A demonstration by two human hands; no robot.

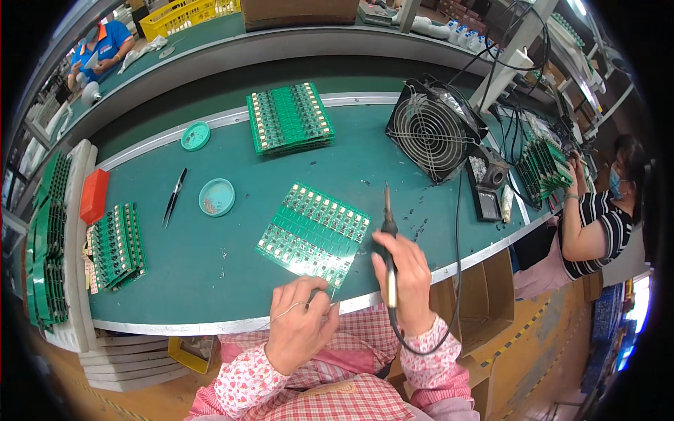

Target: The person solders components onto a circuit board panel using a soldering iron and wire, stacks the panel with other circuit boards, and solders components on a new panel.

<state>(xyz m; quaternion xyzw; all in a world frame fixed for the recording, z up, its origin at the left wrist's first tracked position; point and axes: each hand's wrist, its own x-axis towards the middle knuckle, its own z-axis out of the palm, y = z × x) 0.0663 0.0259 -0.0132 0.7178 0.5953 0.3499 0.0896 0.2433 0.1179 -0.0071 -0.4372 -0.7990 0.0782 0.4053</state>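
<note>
My right hand (407,277) grips a black-handled soldering iron (387,231), left hand (302,326) pinching thin solder wire (284,313) beside the green panelled circuit board (314,234); an unsteady tip could bridge neighbouring pads.

Counted on the green bench: one flat panel of circuit boards (314,233) at centre; one stack of panels (290,118) at twelve o'clock; one loose heap of panels (117,245) at nine; one more batch (545,167) at three. Two round teal dishes (216,196) (195,136) toward ten. One pair of black tweezers (173,196). One soldering iron (388,238). One wire-guarded fan (432,133) at one. One orange box (93,196) at nine. Two other people: one (597,224) at three, one (102,49) at ten.
</note>
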